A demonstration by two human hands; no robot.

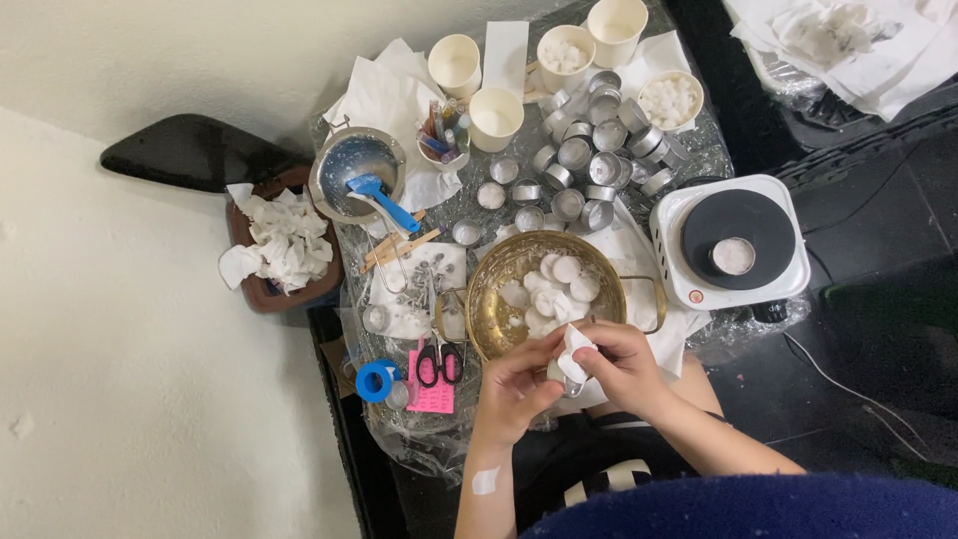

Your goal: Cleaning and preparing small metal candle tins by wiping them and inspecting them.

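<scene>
Both hands, left hand [514, 384] and right hand [619, 364], pinch a crumpled white tissue [574, 351] around a small metal cup [561, 375], fingers closed tight to wipe it, just below the brass bowl [489, 289] of white wax discs [559, 284].

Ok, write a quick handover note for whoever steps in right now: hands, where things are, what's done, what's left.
Left hand: holds a small metal cup, mostly hidden.
Right hand: fingers press a white tissue at that cup.
Brass bowl, just beyond the hands: holds white wax discs.
Done, apparently: emptied metal cups piled behind the bowl.
Left: the cup in hand; whether more remain is unclear.
Hot plate at right carries one tealight.
</scene>
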